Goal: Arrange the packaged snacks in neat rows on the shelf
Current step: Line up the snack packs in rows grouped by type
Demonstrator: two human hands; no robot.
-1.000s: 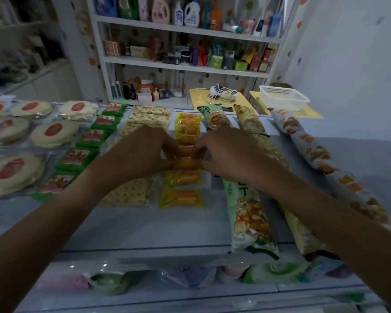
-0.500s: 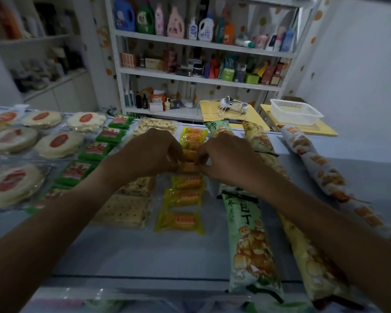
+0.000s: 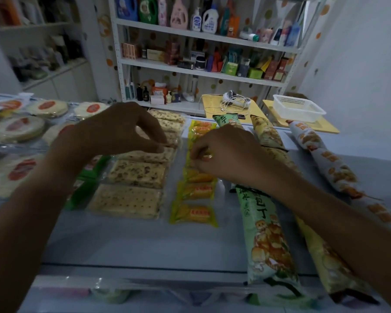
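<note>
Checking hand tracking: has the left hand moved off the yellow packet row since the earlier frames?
Yes. The left hand has shifted left, off the yellow packet row, and is now over the cracker packs.

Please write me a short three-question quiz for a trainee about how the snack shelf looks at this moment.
1. True or false: the right hand pinches a packet in the row of yellow snack packets.
2. Which row lies directly left of the yellow packets? A) round flatbreads B) cracker packs C) long green bags
3. Fill in: the left hand is over the ____ packs, with its fingers curled at one of them.

Key
1. True.
2. B, the cracker packs. The long green bag lies to the right, the round flatbreads far left.
3. Cracker.
</note>
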